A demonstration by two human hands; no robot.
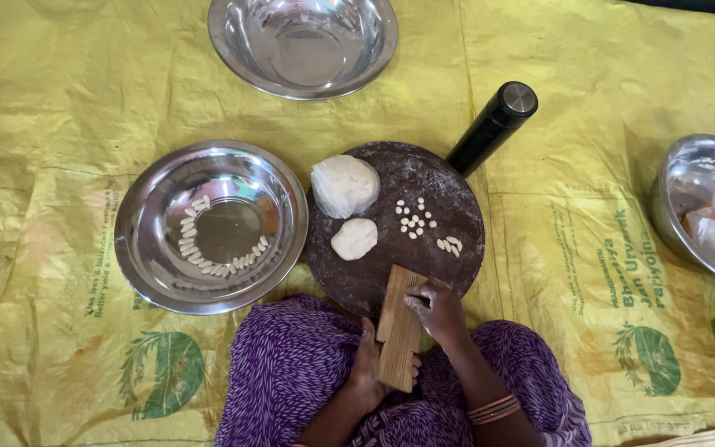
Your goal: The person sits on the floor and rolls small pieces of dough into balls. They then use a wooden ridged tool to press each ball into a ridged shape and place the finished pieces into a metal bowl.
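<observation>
L hand [367, 364] grips ridged board [399, 339]; R hand [436, 308] pinches dough bit. Bowl [142, 240] w/ shaped pieces [208, 263].

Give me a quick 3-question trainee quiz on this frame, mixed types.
1. True or false: the left hand steadies the ridged wooden board.
2. Where do the shaped dough pieces lie? A) steel bowl beside the round board B) top bowl C) black bottle
3. How many dough lumps sit on the round board?

Key: 1 true; 2 A; 3 two.
</observation>
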